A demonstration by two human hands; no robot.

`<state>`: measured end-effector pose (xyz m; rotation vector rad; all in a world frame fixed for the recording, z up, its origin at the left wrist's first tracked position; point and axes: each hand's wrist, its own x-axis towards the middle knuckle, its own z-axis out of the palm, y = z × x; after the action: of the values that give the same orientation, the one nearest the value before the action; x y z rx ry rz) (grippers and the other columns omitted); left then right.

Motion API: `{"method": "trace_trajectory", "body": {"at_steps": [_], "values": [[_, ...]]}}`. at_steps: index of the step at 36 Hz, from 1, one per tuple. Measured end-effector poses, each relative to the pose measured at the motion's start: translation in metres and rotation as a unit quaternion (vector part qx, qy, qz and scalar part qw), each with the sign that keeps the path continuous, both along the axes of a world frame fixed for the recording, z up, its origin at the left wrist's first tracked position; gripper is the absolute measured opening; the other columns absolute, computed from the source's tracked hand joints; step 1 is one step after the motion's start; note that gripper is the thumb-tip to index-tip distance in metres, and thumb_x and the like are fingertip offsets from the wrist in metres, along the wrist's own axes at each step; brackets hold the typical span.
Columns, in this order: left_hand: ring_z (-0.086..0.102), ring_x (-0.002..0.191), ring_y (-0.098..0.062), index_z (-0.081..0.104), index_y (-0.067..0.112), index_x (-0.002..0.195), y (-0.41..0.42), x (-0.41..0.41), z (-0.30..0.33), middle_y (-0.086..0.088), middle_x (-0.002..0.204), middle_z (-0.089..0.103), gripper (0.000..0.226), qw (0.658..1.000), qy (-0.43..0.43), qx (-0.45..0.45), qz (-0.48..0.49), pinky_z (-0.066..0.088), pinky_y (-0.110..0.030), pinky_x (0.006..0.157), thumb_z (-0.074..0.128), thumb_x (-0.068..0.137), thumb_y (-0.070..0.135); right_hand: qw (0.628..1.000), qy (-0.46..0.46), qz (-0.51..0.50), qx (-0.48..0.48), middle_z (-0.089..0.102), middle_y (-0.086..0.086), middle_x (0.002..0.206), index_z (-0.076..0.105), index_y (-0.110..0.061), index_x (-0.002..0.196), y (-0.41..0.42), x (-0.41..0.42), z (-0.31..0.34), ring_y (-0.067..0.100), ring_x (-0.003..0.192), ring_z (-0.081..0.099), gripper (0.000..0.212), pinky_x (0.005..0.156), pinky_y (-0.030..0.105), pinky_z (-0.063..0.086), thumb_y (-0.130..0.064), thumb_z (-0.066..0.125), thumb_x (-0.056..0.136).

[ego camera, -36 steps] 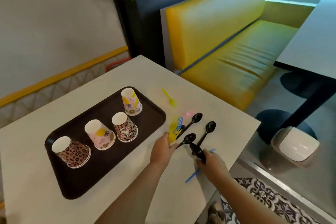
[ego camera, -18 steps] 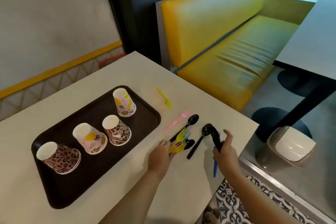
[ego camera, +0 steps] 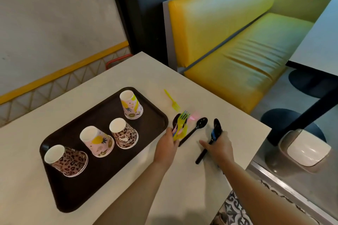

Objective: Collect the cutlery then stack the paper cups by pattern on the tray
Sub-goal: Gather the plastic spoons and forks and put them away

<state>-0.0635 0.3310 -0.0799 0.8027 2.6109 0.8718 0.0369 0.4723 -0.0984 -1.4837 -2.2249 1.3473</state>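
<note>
Head view: my left hand grips bundle of coloured forks, now lifted closer to tray edge than half second ago. My right hand clasps black spoon plus blue piece, lowered back onto bench; forefinger stretches toward loose black spoon. Yellow fork lies apart, further out; pink fork blurred behind bundle. Judgement: cutlery gathering part done. Four cups on tray, unstacked.
</note>
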Motion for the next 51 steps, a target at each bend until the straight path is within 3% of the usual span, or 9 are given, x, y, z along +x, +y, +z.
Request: {"method": "trace_trajectory", "body": {"at_steps": [10, 15, 24, 30, 34, 38, 42, 45, 51], "values": [[0.055, 0.106, -0.028, 0.055, 0.004, 0.115, 0.032, -0.004, 0.001, -0.015, 0.113, 0.058, 0.035, 0.999, -0.006, -0.001, -0.036, 0.04, -0.031, 0.084, 0.062, 0.09, 0.027, 0.994, -0.064, 0.043, 0.076, 0.058, 0.024, 0.104, 0.042, 0.0, 0.105, 0.01, 0.006, 0.0, 0.038, 0.093, 0.057, 0.027, 0.064, 0.032, 0.034, -0.005, 0.059, 0.084], [0.052, 0.118, -0.027, 0.045, 0.012, 0.135, 0.048, -0.003, -0.006, -0.015, 0.134, 0.046, 0.054, 0.996, -0.004, -0.069, -0.051, 0.042, -0.033, 0.09, 0.061, 0.09, 0.036, 0.993, -0.074, 0.054, 0.079, 0.059, 0.024, 0.101, 0.042, -0.001, 0.103, 0.021, 0.011, -0.004, 0.039, 0.091, 0.057, 0.028, 0.063, 0.033, 0.036, -0.01, 0.06, 0.083], [0.05, 0.117, -0.021, 0.026, 0.022, 0.147, 0.064, 0.004, -0.012, -0.004, 0.133, 0.045, 0.062, 0.989, 0.016, -0.135, -0.05, 0.042, -0.032, 0.088, 0.056, 0.093, 0.033, 0.994, -0.007, 0.079, 0.072, 0.059, 0.026, 0.092, 0.041, -0.007, 0.097, 0.06, 0.007, -0.003, 0.039, 0.08, 0.057, 0.012, 0.06, 0.036, 0.038, -0.006, 0.05, 0.089], [0.043, 0.127, -0.018, 0.017, 0.026, 0.15, 0.074, -0.003, -0.016, 0.002, 0.142, 0.042, 0.066, 0.986, 0.048, -0.149, -0.051, 0.035, -0.028, 0.098, 0.051, 0.094, 0.018, 0.992, 0.057, 0.115, 0.014, 0.053, 0.007, 0.067, 0.045, -0.011, 0.105, 0.093, -0.014, 0.006, 0.022, 0.048, 0.052, 0.01, 0.055, 0.037, 0.048, -0.01, 0.044, 0.094], [0.043, 0.126, -0.021, 0.022, 0.015, 0.147, 0.078, -0.008, -0.014, -0.006, 0.137, 0.044, 0.056, 0.982, 0.041, -0.18, -0.028, 0.036, -0.03, 0.097, 0.046, 0.097, 0.022, 0.981, 0.038, 0.18, 0.053, 0.058, 0.008, 0.071, 0.047, -0.015, 0.109, 0.114, -0.034, 0.008, 0.026, 0.062, 0.055, 0.015, 0.059, 0.037, 0.045, -0.015, 0.047, 0.094], [0.051, 0.115, -0.024, 0.035, 0.015, 0.136, 0.077, -0.015, -0.007, -0.008, 0.125, 0.049, 0.047, 0.987, 0.025, -0.159, 0.015, 0.039, -0.031, 0.086, 0.05, 0.093, 0.026, 0.962, -0.006, 0.241, 0.132, 0.066, 0.014, 0.088, 0.058, -0.008, 0.101, 0.13, -0.06, 0.01, 0.033, 0.082, 0.059, 0.021, 0.062, 0.032, 0.036, -0.025, 0.055, 0.091], [0.053, 0.111, -0.026, 0.039, 0.017, 0.134, 0.078, -0.022, -0.002, -0.01, 0.119, 0.055, 0.046, 0.984, 0.022, -0.169, 0.056, 0.04, -0.032, 0.085, 0.051, 0.092, 0.028, 0.949, -0.006, 0.302, 0.097, 0.065, 0.003, 0.072, 0.063, -0.023, 0.083, 0.136, -0.093, 0.018, 0.025, 0.069, 0.06, 0.013, 0.056, 0.029, 0.035, -0.021, 0.053, 0.091], [0.053, 0.11, -0.026, 0.044, 0.017, 0.132, 0.077, -0.024, 0.0, -0.011, 0.115, 0.056, 0.042, 0.981, 0.024, -0.174, 0.08, 0.041, -0.032, 0.084, 0.053, 0.092, 0.03, 0.922, 0.01, 0.374, 0.1, 0.057, -0.002, 0.074, 0.066, -0.023, 0.09, 0.138, -0.123, 0.023, 0.018, 0.064, 0.051, 0.017, 0.052, 0.029, 0.032, -0.015, 0.051, 0.091], [0.054, 0.11, -0.029, 0.047, 0.022, 0.131, 0.079, -0.027, -0.008, -0.012, 0.116, 0.052, 0.048, 0.975, -0.021, -0.204, 0.088, 0.043, -0.035, 0.082, 0.059, 0.089, 0.041, 0.835, 0.054, 0.528, 0.142, 0.056, 0.011, 0.104, 0.07, -0.015, 0.096, 0.133, -0.182, 0.025, 0.028, 0.091, 0.057, 0.022, 0.078, 0.033, 0.04, -0.004, 0.052, 0.087]]}}
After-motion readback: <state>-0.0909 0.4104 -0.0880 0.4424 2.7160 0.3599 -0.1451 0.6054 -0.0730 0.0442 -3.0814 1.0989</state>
